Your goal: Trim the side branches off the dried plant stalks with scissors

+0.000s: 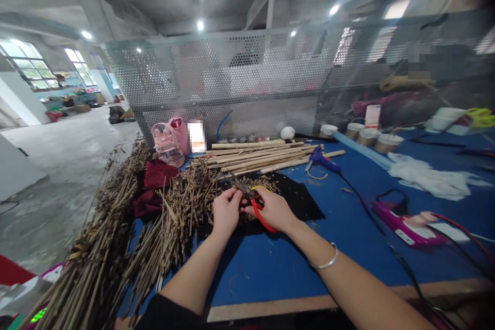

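My right hand (275, 211) is closed around the handles of pruning shears (266, 216), one handle red and the other yellow. Their dark metal blades point up and left, toward my left hand (226, 210). The fingers of that hand are pinched together beside the blades; what they hold is too small to make out. Under both hands lies a black cloth (305, 201) strewn with dry plant bits. A bundle of dried stems with seed heads (174, 216) lies just left of my left hand.
Pale peeled sticks (266, 157) lie behind my hands, beside a blue glue gun (323, 161). A larger dried bundle (96, 247) hangs over the table's left edge. A purple power strip (410, 227) with cords, a plastic bag (429, 175) and a pink bottle (170, 142) stand around.
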`<state>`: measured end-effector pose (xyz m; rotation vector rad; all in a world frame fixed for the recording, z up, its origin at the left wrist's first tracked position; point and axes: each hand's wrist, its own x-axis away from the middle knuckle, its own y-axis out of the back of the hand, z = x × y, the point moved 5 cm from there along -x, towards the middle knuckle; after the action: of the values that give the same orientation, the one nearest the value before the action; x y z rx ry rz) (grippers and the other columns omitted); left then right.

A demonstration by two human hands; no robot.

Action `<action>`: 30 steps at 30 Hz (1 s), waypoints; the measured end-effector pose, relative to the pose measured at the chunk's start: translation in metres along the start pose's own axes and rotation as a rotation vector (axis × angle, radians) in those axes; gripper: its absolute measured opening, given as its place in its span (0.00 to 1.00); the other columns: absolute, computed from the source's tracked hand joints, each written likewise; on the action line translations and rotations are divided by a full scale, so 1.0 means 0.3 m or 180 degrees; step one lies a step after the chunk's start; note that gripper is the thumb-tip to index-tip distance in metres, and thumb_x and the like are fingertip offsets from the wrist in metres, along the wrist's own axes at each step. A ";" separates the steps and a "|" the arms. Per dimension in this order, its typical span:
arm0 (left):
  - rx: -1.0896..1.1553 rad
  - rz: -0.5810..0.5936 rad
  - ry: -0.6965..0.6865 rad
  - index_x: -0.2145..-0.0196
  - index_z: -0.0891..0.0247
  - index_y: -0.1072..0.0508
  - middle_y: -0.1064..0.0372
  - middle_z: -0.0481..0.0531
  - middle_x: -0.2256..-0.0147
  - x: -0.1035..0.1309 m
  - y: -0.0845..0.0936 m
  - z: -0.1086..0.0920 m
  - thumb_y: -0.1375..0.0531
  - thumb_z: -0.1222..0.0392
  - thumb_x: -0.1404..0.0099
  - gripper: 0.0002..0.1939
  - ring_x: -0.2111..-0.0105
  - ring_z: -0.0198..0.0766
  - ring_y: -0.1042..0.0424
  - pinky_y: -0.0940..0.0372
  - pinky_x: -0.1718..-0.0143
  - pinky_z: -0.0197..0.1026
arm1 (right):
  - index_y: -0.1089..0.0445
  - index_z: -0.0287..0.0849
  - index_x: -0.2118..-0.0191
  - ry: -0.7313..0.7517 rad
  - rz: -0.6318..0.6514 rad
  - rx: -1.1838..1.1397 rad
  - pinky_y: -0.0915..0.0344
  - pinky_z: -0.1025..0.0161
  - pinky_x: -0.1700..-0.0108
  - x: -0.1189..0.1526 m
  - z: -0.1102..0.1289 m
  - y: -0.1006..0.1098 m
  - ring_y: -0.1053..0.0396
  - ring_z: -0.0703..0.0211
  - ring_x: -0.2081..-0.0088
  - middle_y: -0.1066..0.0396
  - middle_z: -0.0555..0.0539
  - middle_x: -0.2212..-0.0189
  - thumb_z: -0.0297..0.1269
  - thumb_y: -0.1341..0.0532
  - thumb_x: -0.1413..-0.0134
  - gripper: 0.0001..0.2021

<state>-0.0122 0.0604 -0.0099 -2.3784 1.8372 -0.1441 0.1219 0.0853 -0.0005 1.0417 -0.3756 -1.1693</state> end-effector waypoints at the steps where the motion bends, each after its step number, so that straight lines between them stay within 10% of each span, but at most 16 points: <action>1: -0.0045 0.0049 -0.0036 0.70 0.67 0.25 0.28 0.51 0.74 0.000 -0.002 -0.001 0.41 0.57 0.48 0.11 0.76 0.34 0.30 0.37 0.79 0.32 | 0.41 0.43 0.69 0.0055 -0.0039 0.0035 0.46 0.67 0.73 0.001 0.004 0.005 0.37 0.62 0.74 0.34 0.50 0.74 0.49 0.40 0.57 0.16; 30: -0.0710 0.0215 -0.0446 0.68 0.67 0.25 0.30 0.49 0.75 -0.003 -0.007 -0.008 0.43 0.58 0.45 0.11 0.77 0.31 0.35 0.40 0.74 0.32 | 0.38 0.43 0.68 -0.0018 0.0069 0.0290 0.48 0.68 0.74 -0.007 -0.019 0.010 0.36 0.63 0.74 0.33 0.50 0.73 0.54 0.41 0.56 0.18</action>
<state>-0.0107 0.0615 -0.0073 -2.3904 1.9545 0.2409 0.1269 0.0900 -0.0002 1.1110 -0.4471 -1.1444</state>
